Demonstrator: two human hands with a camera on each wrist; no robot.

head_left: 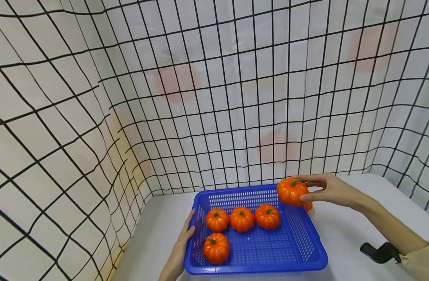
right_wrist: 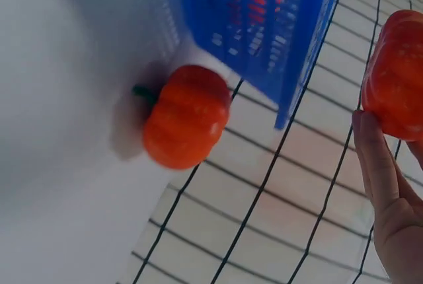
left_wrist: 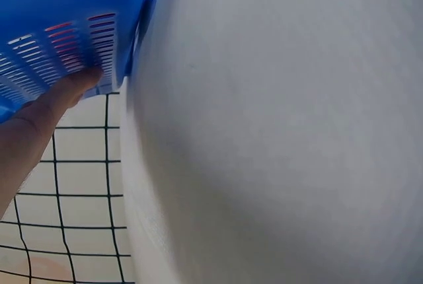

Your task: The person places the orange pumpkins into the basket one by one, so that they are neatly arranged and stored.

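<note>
My right hand (head_left: 327, 189) pinches a small orange pumpkin (head_left: 291, 191) with a green stem, above the back right corner of a blue plastic basket (head_left: 256, 268). The right wrist view shows the fingers (right_wrist: 380, 165) against this pumpkin (right_wrist: 400, 76). Another pumpkin (right_wrist: 188, 117) lies on the table outside the basket, mostly hidden behind the held one in the head view. Inside the basket, several pumpkins stand in a back row (head_left: 242, 219), and one pumpkin (head_left: 216, 249) sits at the front left. My left hand (head_left: 181, 248) rests with extended fingers against the basket's left wall (left_wrist: 66, 46).
The basket stands on a white table (head_left: 344, 234). Black netting (head_left: 228, 117) hangs over pale walls behind and on both sides. A black strap or mount (head_left: 379, 253) sits at the right wrist by the sleeve (head_left: 420, 263).
</note>
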